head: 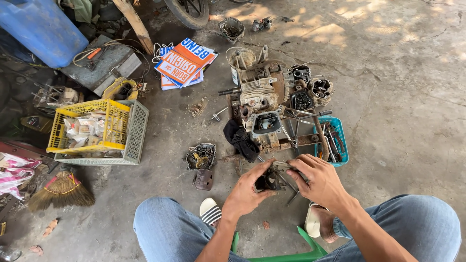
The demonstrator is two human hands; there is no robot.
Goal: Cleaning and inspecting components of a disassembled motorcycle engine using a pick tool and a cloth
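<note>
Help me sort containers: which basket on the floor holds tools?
The small blue basket right of the engine; the yellow basket holds packets, and the grey crate sits under it.

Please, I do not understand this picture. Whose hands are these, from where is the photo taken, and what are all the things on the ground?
The camera sits on a person's head and looks down, so you see that person's own arms, knees in jeans and sandalled feet. The person sits on a green seat over a concrete floor.

Both hands hold one small dark metal part: the left hand grips its left side, the right hand its right side.

Just ahead lies a dismantled small engine, rusty and dirty, with loose parts around it and a black cloth beside it. To its right is a blue tray of tools. On the left stand a yellow basket inside a grey crate, a broom, and orange and blue printed sheets.
</note>
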